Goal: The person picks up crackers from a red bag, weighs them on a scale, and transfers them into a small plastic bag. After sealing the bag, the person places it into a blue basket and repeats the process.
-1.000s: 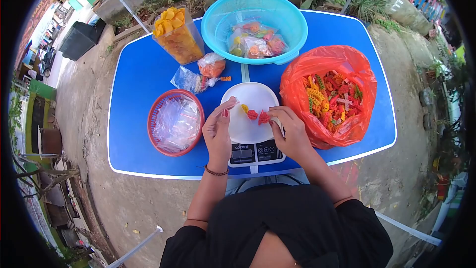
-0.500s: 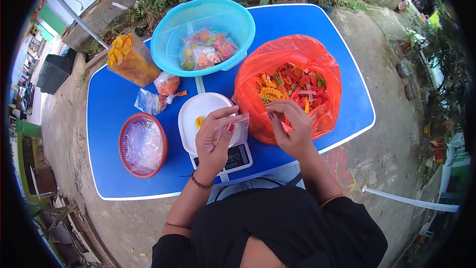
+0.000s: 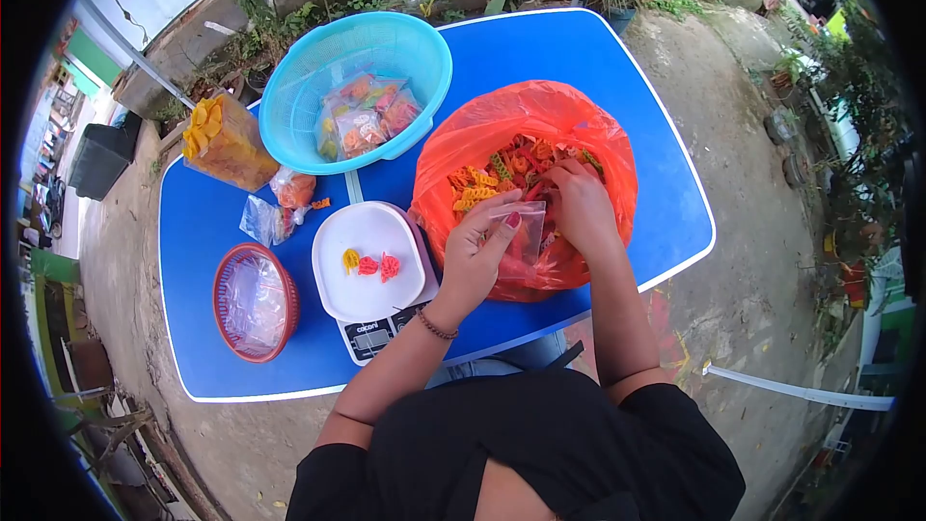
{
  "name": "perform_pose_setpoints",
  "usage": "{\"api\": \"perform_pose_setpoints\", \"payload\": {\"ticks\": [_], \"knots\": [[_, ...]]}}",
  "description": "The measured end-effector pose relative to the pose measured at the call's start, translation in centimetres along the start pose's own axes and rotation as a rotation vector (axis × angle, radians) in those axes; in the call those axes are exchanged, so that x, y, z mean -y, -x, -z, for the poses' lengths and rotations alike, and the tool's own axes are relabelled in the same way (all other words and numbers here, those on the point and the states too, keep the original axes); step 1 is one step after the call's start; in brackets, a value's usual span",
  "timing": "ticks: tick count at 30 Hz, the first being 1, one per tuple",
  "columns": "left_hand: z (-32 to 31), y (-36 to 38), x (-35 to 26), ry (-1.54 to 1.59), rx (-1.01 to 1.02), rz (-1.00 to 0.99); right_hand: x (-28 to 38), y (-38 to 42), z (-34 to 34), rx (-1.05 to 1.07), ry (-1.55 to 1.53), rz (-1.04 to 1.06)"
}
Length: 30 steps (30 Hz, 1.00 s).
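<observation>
My left hand (image 3: 475, 253) pinches a small clear plastic bag (image 3: 528, 230) at the front left of the red bag. Inside the red plastic bag (image 3: 598, 125), among colourful curly snack pieces (image 3: 473, 185), rests my right hand (image 3: 582, 205); its fingertips are hidden among the pieces. On the white plate of the kitchen scale (image 3: 371, 289) lie one yellow and two pink-red pieces (image 3: 367, 265). The scale stands left of my left hand.
A turquoise basket (image 3: 289, 68) holds filled bags at the back. A clear container of yellow chips (image 3: 227, 145) and small bags (image 3: 275, 207) stand at the left. Nearer is a red-brown basket (image 3: 294, 314) of empty plastic bags. All stand on the blue table (image 3: 521, 39).
My left hand has moved right with the small bag, uncovering the pieces on the scale. My right hand has reached deeper into the red bag. The view has shifted slightly.
</observation>
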<state>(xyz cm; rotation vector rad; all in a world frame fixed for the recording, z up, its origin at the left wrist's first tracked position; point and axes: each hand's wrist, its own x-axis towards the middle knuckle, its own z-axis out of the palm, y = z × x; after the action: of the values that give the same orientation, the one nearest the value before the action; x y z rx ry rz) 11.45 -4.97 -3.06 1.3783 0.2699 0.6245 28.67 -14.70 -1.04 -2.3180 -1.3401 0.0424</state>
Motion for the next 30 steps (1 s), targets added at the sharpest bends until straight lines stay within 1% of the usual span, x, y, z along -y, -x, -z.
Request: {"api": "perform_pose_setpoints", "payload": {"ticks": [3,6,9,12,15,18,21,24,27,30], "knots": [[-0.1,0.2,0.4,-0.022,-0.012,0.042,-0.3,-0.5,-0.6,-0.112,-0.131,-0.058],[0.0,0.3,-0.1,-0.066,0.000,0.051,-1.4,-0.8,-0.7,-0.131,-0.087,-0.018],[0.1,0.2,-0.5,-0.089,0.011,0.059,-0.4,-0.6,-0.3,-0.064,0.030,-0.058],[0.6,0.3,0.0,-0.127,0.031,0.028,-0.5,-0.8,-0.1,-0.024,0.083,-0.097],[0.5,0.4,-0.1,-0.099,0.016,0.022,-0.4,-0.9,0.9,0.125,0.138,-0.093],[0.6,0.5,0.3,-0.085,0.023,0.022,0.1,-0.4,0.6,0.014,0.119,-0.026],[0.8,0.6,0.7,-0.042,0.005,0.021,-0.5,-1.1,-0.7,-0.095,-0.031,0.155],[0.8,0.5,0.6,-0.056,0.016,0.018,-1.1,-2.4,-2.0,-0.025,0.004,0.084],[0.7,0.7,0.5,-0.081,-0.005,0.015,-0.3,-2.5,-3.5,-0.129,0.122,0.107],[0.5,0.7,0.3,-0.053,-0.008,0.034,0.1,-2.2,-3.1,-0.137,0.017,0.163]]}}
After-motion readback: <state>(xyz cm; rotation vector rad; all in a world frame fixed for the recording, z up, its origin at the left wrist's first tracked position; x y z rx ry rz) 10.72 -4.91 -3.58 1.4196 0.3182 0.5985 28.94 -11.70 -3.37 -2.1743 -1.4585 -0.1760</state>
